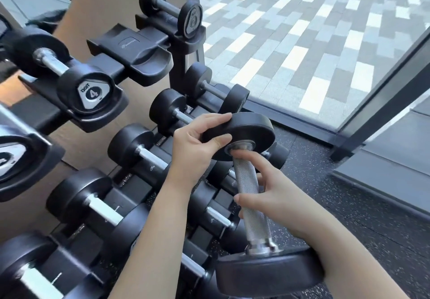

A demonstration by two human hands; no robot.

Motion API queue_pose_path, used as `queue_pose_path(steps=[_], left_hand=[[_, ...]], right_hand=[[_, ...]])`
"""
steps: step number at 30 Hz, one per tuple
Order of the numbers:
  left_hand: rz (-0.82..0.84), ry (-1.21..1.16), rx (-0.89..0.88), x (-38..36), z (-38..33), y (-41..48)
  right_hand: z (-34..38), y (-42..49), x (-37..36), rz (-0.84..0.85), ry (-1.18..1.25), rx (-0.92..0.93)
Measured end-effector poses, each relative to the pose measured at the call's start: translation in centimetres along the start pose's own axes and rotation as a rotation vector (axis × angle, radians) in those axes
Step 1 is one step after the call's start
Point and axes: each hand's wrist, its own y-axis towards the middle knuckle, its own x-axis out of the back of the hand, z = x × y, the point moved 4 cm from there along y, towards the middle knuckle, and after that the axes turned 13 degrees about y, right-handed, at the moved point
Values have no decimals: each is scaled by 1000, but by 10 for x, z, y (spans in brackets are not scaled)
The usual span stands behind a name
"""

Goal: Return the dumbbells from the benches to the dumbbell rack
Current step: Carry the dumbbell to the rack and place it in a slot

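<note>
**Step in hand: seating the dumbbell on the rack**

Position. The dumbbell [253,208] is held in the air, just in front of the dumbbell rack [179,63], with its handle close to upright. It does not touch the rack.

Grip. The left hand [197,142] pinches the rim of the upper head [251,126], fingers on top and thumb beneath. The right hand [277,203] is curled round the knurled handle, index finger reaching up toward the collar. The lower head [267,273] hangs free below the right wrist.

Target. One empty cradle [137,54] shows on the upper tier, between the dumbbell marked 4 [93,93] and a smaller one at the end. Whether it matches this weight cannot be told from here; the label on the held dumbbell is not visible.

Procedure (judged from the present pose):
1. Turn the handle level before approaching — an upright dumbbell will not drop into a saddle.
2. Move the left hand from the rim to under the head, so no finger lies between head and cradle.
3. Lower both heads together — do not let one end drop first.
4. Release only once the weight rests fully on the rack.
</note>
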Motion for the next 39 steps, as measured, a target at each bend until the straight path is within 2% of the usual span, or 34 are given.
queue_pose_path(steps=[10, 19, 25, 29, 34, 39], left_hand=[[81, -22, -46, 13, -7, -14], [133, -34, -49, -13, -6, -3], [106, 11, -42, -56, 3, 42], [38, 17, -23, -95, 15, 91], [-53, 4, 21, -144, 14, 162], [-127, 28, 26, -173, 10, 218]], right_hand=[[-2, -22, -28, -85, 51, 20], [-3, -24, -5, -119, 83, 26], [1, 8, 53, -77, 78, 32], [6, 48, 113, -39, 78, 23], [30, 98, 192, 8, -41, 53], [60, 137, 245, 70, -77, 77]])
